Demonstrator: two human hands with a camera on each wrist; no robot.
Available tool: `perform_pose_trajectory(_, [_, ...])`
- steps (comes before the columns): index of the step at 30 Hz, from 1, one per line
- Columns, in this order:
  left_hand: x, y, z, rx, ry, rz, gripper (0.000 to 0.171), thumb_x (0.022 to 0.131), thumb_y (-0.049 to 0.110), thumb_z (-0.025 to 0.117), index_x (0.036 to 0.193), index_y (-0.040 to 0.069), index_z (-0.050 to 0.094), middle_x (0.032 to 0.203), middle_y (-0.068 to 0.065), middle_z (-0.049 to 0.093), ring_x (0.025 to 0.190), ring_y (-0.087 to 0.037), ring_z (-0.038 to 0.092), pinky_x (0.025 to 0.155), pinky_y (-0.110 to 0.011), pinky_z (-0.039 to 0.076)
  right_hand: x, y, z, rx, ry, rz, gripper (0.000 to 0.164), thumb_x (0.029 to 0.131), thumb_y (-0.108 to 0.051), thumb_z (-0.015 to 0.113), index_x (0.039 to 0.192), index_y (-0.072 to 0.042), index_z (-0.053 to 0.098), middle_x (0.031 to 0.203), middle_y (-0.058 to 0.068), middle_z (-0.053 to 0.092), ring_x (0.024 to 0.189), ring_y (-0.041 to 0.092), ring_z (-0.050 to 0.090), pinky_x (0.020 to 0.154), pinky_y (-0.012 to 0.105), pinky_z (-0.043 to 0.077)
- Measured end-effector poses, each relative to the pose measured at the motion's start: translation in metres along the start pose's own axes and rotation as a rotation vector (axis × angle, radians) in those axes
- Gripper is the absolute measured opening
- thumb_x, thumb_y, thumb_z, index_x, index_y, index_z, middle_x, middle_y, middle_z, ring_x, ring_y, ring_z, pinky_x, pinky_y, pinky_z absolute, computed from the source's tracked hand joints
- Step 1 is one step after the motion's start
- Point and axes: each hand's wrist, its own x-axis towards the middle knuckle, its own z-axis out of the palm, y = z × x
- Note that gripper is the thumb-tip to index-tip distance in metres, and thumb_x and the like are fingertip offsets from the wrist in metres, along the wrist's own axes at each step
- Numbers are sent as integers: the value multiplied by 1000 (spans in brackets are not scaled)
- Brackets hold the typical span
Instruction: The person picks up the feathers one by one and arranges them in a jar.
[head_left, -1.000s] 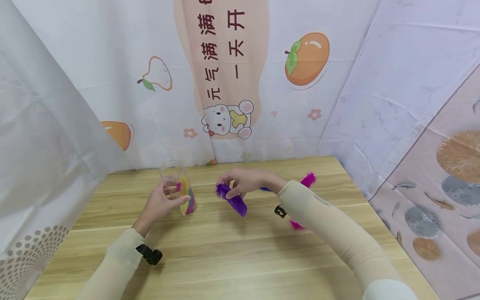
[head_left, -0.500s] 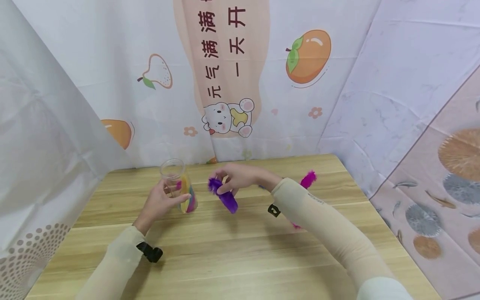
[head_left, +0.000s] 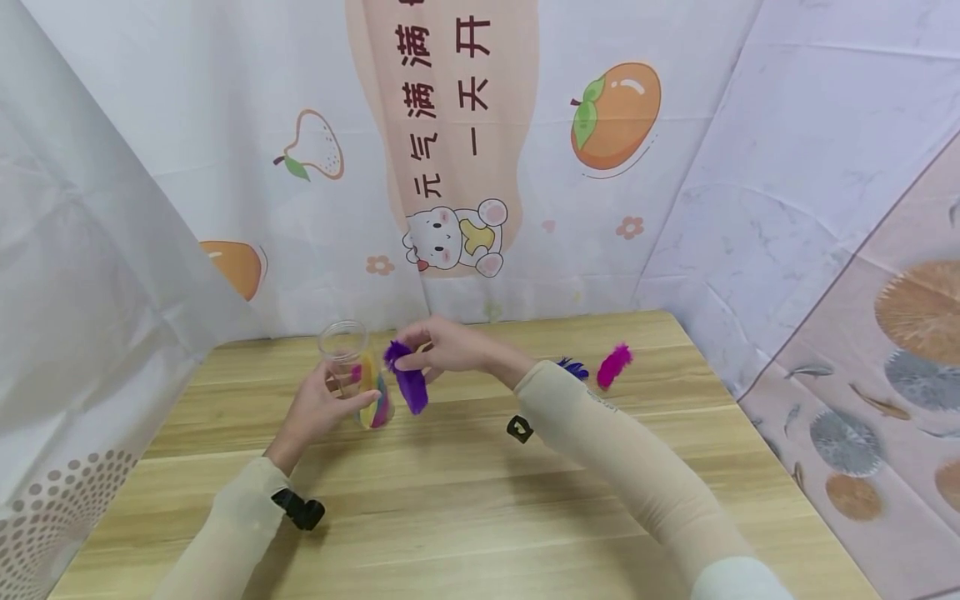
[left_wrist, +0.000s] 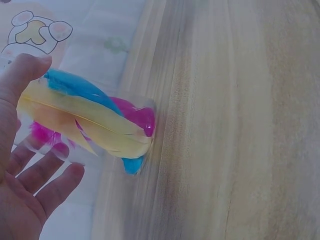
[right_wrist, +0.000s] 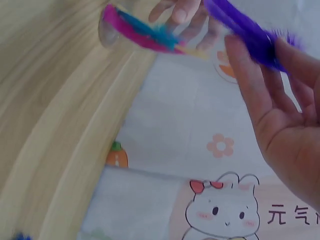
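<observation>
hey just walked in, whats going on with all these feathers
Someone is working at a wood-grain table. Their left hand grips a clear cylindrical container with a yellow feather, a light blue feather and some magenta inside. Their right hand pinches a purple feather close beside the container, not in it. Farther right, a dark blue feather, partly hidden by the right sleeve, and a magenta feather lie on the table.

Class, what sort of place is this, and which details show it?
Probably a makeshift indoor work booth: a wood-grain table, a cartoon-printed cloth backdrop hanging behind it, and a patterned cloth curtain along the right side.
</observation>
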Motion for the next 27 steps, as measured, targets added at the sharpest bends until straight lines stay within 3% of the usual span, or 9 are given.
perform_pose_trajectory(5, [0,-1,0,10,7,15,78,84,37,84,144,9,44,132,-18,57,120,-44,59,86,-45,58,13,-3,8,78,131,-33,23,99,-4,66,121,0,68,100,11,72,88,23,72,74,38,62])
perform_pose_trajectory(13, [-1,-3,0,-10,11,39,74,85,26,85,143,5,44,135,-23,56,120,-45,59,84,-38,59,26,-13,15,170,223,-60,27,97,-5,69,123,0,66,102,12,71,89,23,72,78,42,61])
perform_pose_trajectory(19, [0,0,0,-2,9,33,76,84,32,86,143,8,44,131,-16,56,120,-40,59,84,-43,59,36,-26,17,222,279,-142,27,100,-6,65,125,3,65,104,12,70,91,22,72,81,39,60])
perform_pose_trajectory(27, [0,-1,0,24,16,34,76,84,34,85,142,6,45,131,-20,57,119,-46,59,85,-44,59,52,-38,23,238,425,-299,29,101,-7,63,127,5,65,110,15,72,91,18,72,81,34,60])
